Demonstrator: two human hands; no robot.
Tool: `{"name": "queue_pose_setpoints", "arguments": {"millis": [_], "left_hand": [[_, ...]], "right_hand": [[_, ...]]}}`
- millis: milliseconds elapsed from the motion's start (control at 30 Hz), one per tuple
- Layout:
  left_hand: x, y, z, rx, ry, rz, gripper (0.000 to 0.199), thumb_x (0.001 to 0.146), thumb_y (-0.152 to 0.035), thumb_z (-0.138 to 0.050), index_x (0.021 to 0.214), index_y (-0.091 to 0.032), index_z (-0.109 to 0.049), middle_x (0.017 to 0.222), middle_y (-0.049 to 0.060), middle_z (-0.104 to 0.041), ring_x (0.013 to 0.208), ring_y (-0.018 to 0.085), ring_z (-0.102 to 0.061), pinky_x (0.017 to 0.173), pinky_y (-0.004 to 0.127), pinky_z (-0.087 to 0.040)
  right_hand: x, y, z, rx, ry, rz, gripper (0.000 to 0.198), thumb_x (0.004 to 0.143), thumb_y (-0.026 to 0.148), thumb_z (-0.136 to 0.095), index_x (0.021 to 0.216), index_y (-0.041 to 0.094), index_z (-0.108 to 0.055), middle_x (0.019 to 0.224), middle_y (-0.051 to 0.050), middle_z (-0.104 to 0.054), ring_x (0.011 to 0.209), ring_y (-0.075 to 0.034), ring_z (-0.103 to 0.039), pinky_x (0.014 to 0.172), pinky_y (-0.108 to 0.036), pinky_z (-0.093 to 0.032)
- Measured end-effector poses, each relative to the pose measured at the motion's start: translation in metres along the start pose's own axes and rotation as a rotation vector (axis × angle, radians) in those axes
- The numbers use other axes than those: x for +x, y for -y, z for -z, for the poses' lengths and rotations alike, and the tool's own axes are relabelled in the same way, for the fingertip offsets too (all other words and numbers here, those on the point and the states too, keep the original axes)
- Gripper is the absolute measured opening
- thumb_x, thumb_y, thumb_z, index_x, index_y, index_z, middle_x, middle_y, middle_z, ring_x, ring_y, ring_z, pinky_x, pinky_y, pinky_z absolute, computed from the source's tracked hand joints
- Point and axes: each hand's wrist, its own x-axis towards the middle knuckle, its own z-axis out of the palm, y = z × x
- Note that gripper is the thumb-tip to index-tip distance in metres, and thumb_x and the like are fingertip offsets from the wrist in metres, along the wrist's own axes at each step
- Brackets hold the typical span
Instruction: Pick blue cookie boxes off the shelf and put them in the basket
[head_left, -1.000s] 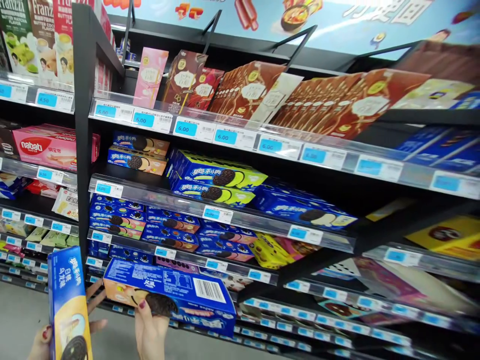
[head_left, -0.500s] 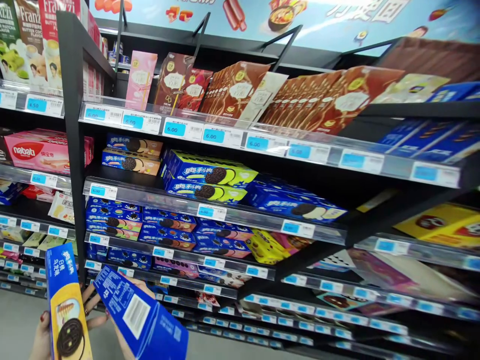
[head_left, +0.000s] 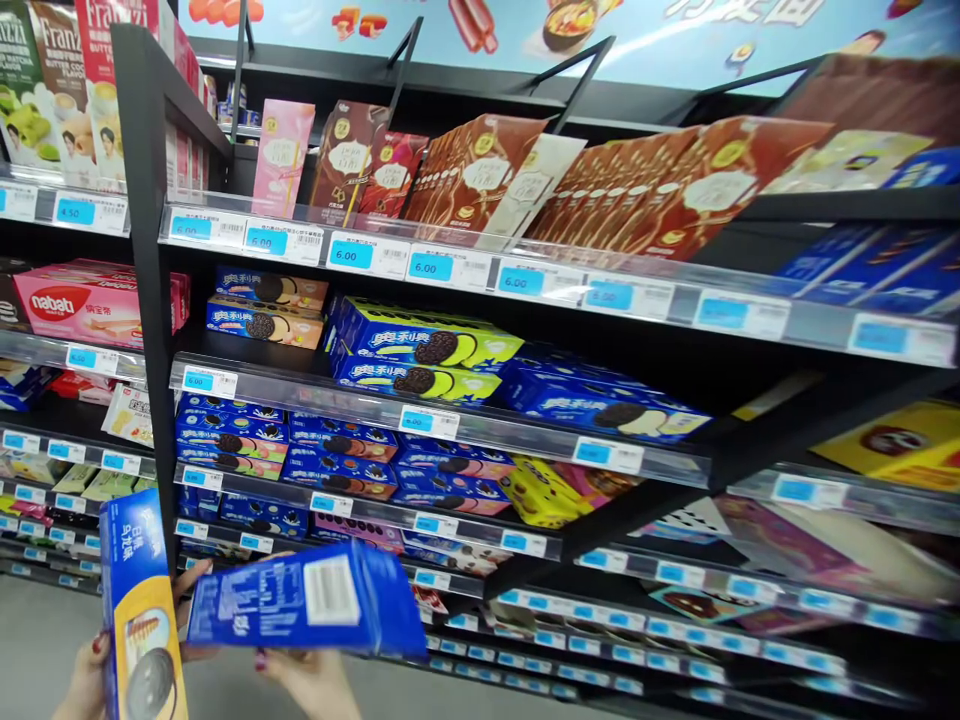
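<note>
At the lower left, my left hand (head_left: pixel 84 682) is closed round an upright blue-and-yellow cookie box (head_left: pixel 147 600), with a cookie pictured on its front. Fingers from that hand show past the box's right side. My right hand (head_left: pixel 319 682) grips a blue cookie box (head_left: pixel 259 603) from below, its thumb on the lower edge and other fingers mostly hidden behind. This second box lies nearly level, with a white barcode panel facing me. Its left end is close beside the first box.
Ahead stand shelves of similar cookie boxes, including green-and-blue boxes (head_left: pixel 435 345). Brown snack packs (head_left: pixel 480 180) line the shelf above. A dark upright post (head_left: pixel 146 250) divides the bays. Clear shelf edges carry price tags (head_left: pixel 358 255). Grey floor (head_left: pixel 420 690) shows below.
The blue box in my right hand has turned from a steep slant to nearly level, its far end swinging up and right. My right thumb now shows below it. The view has shifted slightly.
</note>
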Motion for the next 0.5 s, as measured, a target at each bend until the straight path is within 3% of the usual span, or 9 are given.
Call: {"name": "queue_pose_setpoints", "arguments": {"millis": [67, 133, 267, 367, 500], "left_hand": [[-0.004, 0.0, -0.01, 0.058, -0.094, -0.04, 0.068, 0.039, -0.031, -0.082, 0.103, -0.016, -0.066, 0.084, 0.01, -0.068, 0.107, 0.038, -0.051, 0.094, 0.046, -0.04], [-0.006, 0.0, -0.021, 0.101, -0.127, -0.122, 0.083, 0.042, -0.02, -0.081, 0.121, -0.016, -0.055, 0.089, 0.01, -0.068, 0.102, 0.037, -0.055, 0.091, 0.046, -0.042], [-0.002, 0.008, -0.039, 0.173, -0.276, -0.163, 0.098, 0.052, -0.019, -0.077, 0.137, -0.015, -0.029, 0.091, 0.012, -0.068, 0.091, 0.034, -0.061, 0.085, 0.046, -0.046], [0.004, 0.017, -0.042, 0.198, -0.357, -0.165, 0.081, 0.061, -0.02, -0.074, 0.13, -0.009, -0.034, 0.087, 0.013, -0.068, 0.092, 0.034, -0.061, 0.085, 0.046, -0.046], [0.016, 0.023, -0.035, 0.148, -0.278, -0.148, 0.035, 0.066, -0.013, -0.067, 0.1, -0.01, -0.057, 0.099, 0.014, -0.065, 0.102, 0.033, -0.056, 0.095, 0.045, -0.041]], "right_hand": [[-0.008, 0.018, 0.013, 0.176, 0.093, -0.13, 0.058, 0.048, 0.056, -0.073, 0.09, 0.018, -0.063, 0.09, -0.009, -0.065, 0.087, -0.027, -0.06, 0.084, -0.041, -0.045], [-0.009, 0.031, 0.021, 0.186, 0.071, -0.143, 0.069, 0.052, 0.058, -0.07, 0.107, 0.018, -0.058, 0.107, -0.01, -0.061, 0.102, -0.028, -0.055, 0.091, -0.04, -0.04], [-0.003, 0.038, 0.011, -0.395, 0.039, -0.129, 0.077, 0.07, 0.053, -0.059, 0.136, 0.02, -0.035, 0.13, -0.01, -0.044, 0.122, -0.028, -0.037, 0.101, -0.039, -0.03], [-0.002, 0.033, -0.014, -0.682, 0.027, -0.079, 0.071, 0.079, 0.045, -0.048, 0.141, 0.019, -0.025, 0.127, -0.01, -0.047, 0.115, -0.03, -0.045, 0.094, -0.042, -0.037], [-0.003, 0.019, -0.045, -1.045, -0.039, 0.045, 0.08, 0.071, 0.035, -0.057, 0.141, 0.014, -0.025, 0.122, -0.02, -0.05, 0.076, -0.034, -0.061, 0.062, -0.043, -0.049]]}}
